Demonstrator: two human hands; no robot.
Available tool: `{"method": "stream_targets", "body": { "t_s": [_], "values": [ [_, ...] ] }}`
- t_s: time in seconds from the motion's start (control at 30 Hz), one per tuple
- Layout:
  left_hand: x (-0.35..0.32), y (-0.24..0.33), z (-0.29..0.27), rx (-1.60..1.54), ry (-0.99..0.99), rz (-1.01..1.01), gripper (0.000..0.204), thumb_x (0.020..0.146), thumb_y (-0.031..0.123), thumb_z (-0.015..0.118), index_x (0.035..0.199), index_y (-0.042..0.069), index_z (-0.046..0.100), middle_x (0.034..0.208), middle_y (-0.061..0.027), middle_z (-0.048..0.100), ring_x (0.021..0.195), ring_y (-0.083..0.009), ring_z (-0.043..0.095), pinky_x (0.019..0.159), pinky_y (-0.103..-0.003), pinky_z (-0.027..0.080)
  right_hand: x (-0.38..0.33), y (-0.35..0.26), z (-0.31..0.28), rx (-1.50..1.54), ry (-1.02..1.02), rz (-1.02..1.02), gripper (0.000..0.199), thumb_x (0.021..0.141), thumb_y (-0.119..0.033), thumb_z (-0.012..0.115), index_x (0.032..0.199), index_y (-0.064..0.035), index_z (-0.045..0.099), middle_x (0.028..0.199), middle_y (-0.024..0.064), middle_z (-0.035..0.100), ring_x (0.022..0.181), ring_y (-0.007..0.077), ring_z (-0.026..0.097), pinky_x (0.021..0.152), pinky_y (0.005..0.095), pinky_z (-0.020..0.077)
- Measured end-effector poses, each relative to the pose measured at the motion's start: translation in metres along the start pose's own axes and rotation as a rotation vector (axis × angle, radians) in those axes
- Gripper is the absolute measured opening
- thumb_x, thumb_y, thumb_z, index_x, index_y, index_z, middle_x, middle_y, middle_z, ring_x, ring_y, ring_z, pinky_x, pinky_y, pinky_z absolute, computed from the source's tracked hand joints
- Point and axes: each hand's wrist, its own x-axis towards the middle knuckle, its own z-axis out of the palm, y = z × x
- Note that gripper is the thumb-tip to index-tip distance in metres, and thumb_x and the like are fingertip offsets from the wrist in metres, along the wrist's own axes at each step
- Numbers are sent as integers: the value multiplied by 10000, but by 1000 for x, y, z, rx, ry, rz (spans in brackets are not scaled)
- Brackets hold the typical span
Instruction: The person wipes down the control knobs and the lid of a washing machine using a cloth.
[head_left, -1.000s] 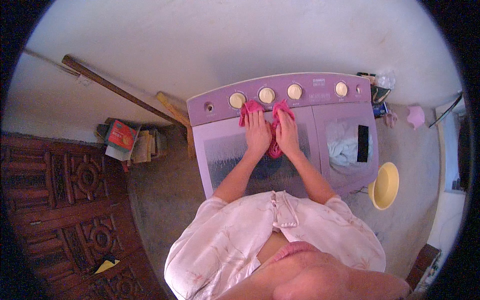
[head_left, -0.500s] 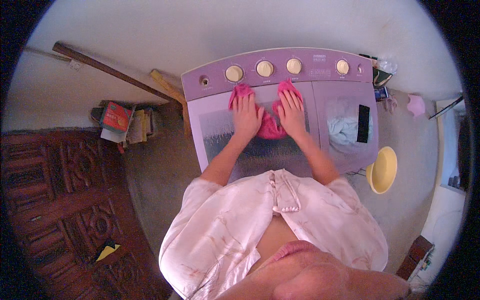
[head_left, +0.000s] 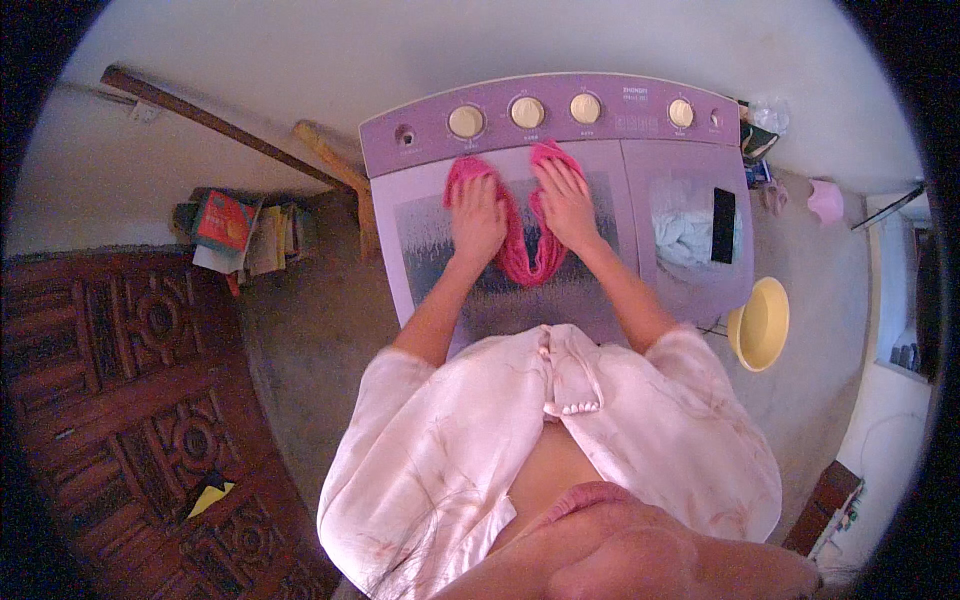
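A damp-looking pink cloth (head_left: 527, 265) lies in a U shape on the dark see-through lid (head_left: 430, 245) of a purple twin-tub washing machine (head_left: 590, 150). My left hand (head_left: 479, 220) presses on the cloth's left end, fingers curled over it. On the other end, my right hand (head_left: 567, 205) grips the fabric with fingers bent around it. Between the hands, the cloth's middle sags toward me. The fingertips partly sink into the folds. Cream knobs (head_left: 527, 112) line the panel just beyond both hands.
Pale cloth (head_left: 684, 240) shows through the machine's smaller right lid. A yellow basin (head_left: 760, 325) is on the floor at right, with a pink container (head_left: 825, 202) farther back. At left are a carved dark wooden door (head_left: 150, 400), a stack of books and papers (head_left: 225, 222) and a leaning wooden bar (head_left: 230, 128).
Both hands have shifted slightly, the left one farther left. The bunched cloth between them has opened into a narrow U, its lower bend nearer me. The whole view has tilted a little.
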Motion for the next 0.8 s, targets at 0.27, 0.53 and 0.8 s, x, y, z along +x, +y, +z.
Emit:
{"method": "stream_targets", "body": {
  "t_s": [0.27, 0.53, 0.8],
  "values": [
    [-76, 13, -39, 109, -113, -159, 588, 938, 267, 610, 1417, -44, 468, 1434, -259, 485, 1390, -459, 404, 1201, -581, 244, -100, -15, -27, -1, -37, 224, 565, 976, -202, 540, 1512, -59, 434, 1574, 137, 416, 1469, 347, 354, 1212, 517, 247],
    [-98, 9, -45, 113, -46, -339, 608, 940, 223, 578, 1413, -125, 420, 1392, -372, 479, 1367, -529, 401, 1214, -598, 205, -122, 1, -42, -97, 19, 370, 564, 982, -182, 522, 1514, -29, 415, 1588, 163, 391, 1487, 369, 327, 1211, 519, 255],
    [29, 30, 25, 84, 48, -86, 579, 907, 210, 603, 1402, -61, 475, 1438, -268, 496, 1374, -440, 432, 1209, -572, 227, 1, -16, 18, 14, -10, 22, 543, 951, -158, 539, 1478, -44, 468, 1551, 140, 447, 1464, 325, 369, 1210, 492, 256]
  ]
}}
